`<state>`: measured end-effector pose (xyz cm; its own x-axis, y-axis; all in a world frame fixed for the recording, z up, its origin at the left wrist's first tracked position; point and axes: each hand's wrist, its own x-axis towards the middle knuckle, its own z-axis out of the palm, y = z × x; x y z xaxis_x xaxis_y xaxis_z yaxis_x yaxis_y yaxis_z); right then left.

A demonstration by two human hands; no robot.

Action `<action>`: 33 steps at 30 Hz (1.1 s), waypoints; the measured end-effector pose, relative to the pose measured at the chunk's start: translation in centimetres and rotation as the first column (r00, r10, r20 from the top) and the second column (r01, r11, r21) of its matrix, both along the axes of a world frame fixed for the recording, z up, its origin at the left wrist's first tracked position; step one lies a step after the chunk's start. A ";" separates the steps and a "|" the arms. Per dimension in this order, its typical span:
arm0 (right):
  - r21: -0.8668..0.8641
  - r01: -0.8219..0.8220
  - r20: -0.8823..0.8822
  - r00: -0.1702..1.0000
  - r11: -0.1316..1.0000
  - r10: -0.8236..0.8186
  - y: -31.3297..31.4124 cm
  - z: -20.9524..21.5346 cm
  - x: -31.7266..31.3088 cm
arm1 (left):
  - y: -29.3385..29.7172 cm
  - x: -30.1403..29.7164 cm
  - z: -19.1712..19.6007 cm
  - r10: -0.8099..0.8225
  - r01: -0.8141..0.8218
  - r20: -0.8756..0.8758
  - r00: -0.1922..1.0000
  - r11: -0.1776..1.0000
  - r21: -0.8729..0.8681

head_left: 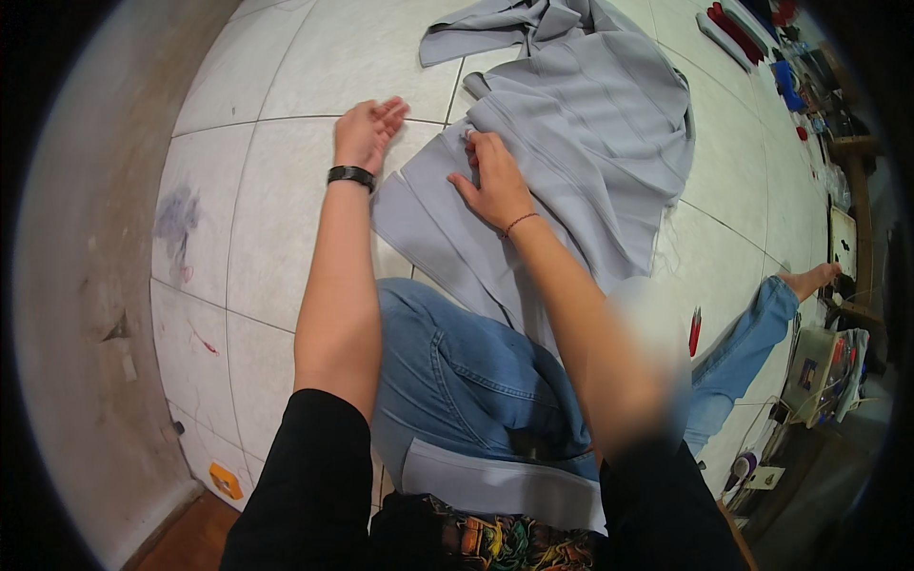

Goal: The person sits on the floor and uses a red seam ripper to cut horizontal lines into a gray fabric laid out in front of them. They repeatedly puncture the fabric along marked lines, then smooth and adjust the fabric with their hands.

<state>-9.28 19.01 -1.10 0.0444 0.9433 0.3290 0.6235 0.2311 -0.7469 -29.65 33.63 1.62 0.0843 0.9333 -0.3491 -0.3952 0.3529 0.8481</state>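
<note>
A large grey sewn cloth garment lies spread and rumpled over the floor in front of me, with seams running along its panels. My right hand rests on it; the fingertips touch a small fold near its left edge, and the thumb lies apart from them. Off the cloth, to its left, my left hand hovers over the tiles, slightly blurred. Its fingers are loosely bent and nothing shows in them. Part of the garment reaches down beside my jeans-covered leg. A separate grey strip lies across my lap.
White floor tiles carry a dark smudge. Red-handled snips lie right of my knee. A yellow-orange tape measure sits lower left, by the wall. Rolled fabrics are at far right, with a clear bin below.
</note>
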 end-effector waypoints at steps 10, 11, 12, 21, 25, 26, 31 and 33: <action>-0.152 0.001 -0.021 1.000 0.988 -0.005 0.6 0.8 0.4 | 0.5 -1.0 3.6 -0.143 0.132 0.008 0.990 0.934 0.331; -0.101 -0.005 -0.018 1.000 0.995 0.003 0.3 1.2 0.4 | -0.1 -0.9 4.2 -0.435 0.420 -0.006 0.900 0.866 0.270; -0.120 0.004 -0.007 1.000 0.993 -0.005 -0.2 1.7 0.6 | -1.0 -0.3 4.6 -0.663 0.684 -0.169 0.729 0.715 0.146; -0.054 0.071 0.243 0.968 0.996 -0.056 -11.0 2.3 1.9 | -0.7 0.5 4.9 -0.374 0.621 -0.864 -0.337 0.602 -0.502; -0.016 0.082 0.209 0.975 0.996 -0.077 -11.5 1.2 2.0 | -0.4 1.0 3.4 0.071 0.428 -0.987 0.141 0.895 0.125; 0.006 0.079 0.221 0.972 0.997 -0.078 -11.5 1.1 2.0 | -0.7 1.8 3.0 0.034 0.261 -0.868 0.496 0.947 0.186; -0.024 0.085 0.206 0.975 0.996 -0.078 -11.6 1.2 2.0 | -1.4 3.3 4.1 -0.222 0.264 -0.228 0.948 0.948 0.176; -0.008 0.089 0.210 0.974 0.996 -0.086 -11.6 1.3 2.0 | -2.0 2.7 5.4 -0.459 0.549 -0.419 0.784 0.827 0.123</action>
<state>-7.30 7.39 0.25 0.0587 0.9443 0.3238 0.7839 0.1573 -0.6007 -26.93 31.67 7.01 0.4775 0.8466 -0.2351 0.1303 0.1964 0.9718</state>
